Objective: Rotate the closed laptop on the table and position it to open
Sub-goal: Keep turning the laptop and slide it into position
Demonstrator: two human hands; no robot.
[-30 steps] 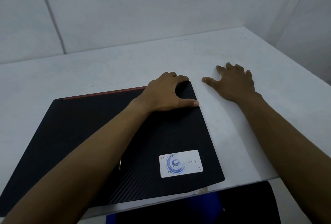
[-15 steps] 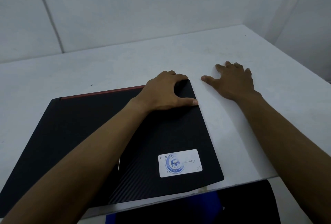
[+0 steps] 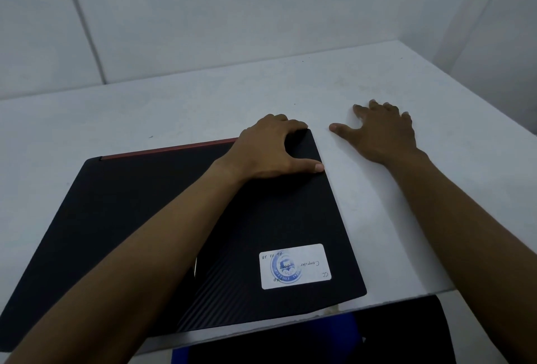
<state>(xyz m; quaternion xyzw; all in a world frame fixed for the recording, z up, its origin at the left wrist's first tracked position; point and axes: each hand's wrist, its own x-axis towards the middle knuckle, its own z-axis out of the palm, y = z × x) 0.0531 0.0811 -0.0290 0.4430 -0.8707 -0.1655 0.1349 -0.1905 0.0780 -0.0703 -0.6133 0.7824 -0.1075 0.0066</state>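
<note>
Laptop (image 3: pixel 261 218) under left hand (image 3: pixel 270 148); right hand (image 3: pixel 380 131) beside.

White wall (image 3: pixel 261 14), dark seat (image 3: pixel 392 334) below.

Black laptop (image 3: pixel 122 206), red edge, white-blue sticker (image 3: pixel 295 266); white table (image 3: pixel 180 102).

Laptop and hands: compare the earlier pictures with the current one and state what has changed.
Nothing visibly changed. The left hand still rests on the far right corner of the closed laptop, the right hand still lies flat on the table beside it, and the white sticker sits where it was.
</note>
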